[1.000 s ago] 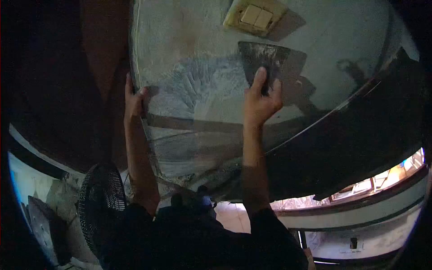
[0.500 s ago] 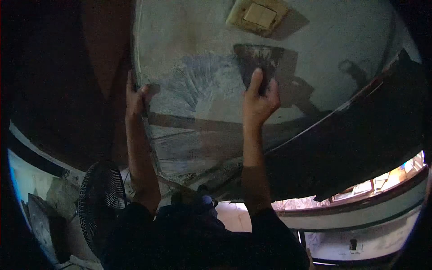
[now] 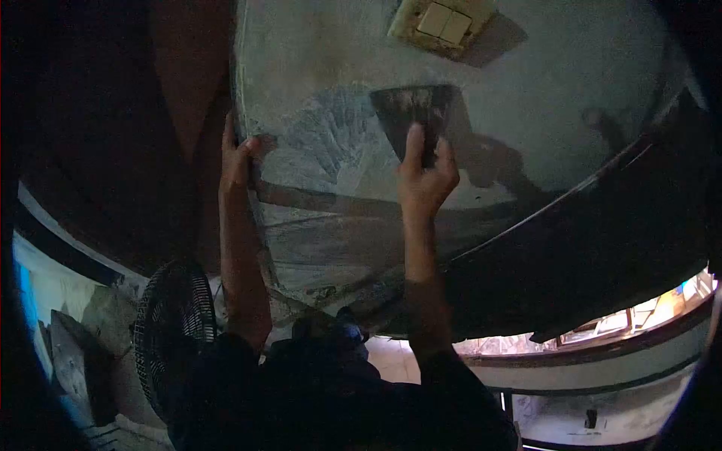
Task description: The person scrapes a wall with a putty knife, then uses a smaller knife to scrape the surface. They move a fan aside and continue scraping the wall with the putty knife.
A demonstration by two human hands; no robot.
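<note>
My right hand (image 3: 427, 184) is closed round a wide, dark putty knife (image 3: 410, 109), thumb along its near side. The broad end of the blade points up the grey wall (image 3: 541, 98) and overlaps it, with its shadow to the right. Left of the blade, whitish fan-shaped streaks (image 3: 323, 131) mark the surface. My left hand (image 3: 239, 167) grips the wall's left edge, with its thumb on the front face and the fingers along the side.
A stained light switch (image 3: 444, 22) sits on the wall above the putty knife. Below left stands a black fan (image 3: 177, 331) near my left arm. A dark slanting edge (image 3: 571, 195) bounds the wall at lower right, and bright openings (image 3: 632, 312) show beyond.
My right hand and the putty knife have shifted left, closer to the whitish streaks. My left hand stays at the wall edge, while the whole view has moved slightly.
</note>
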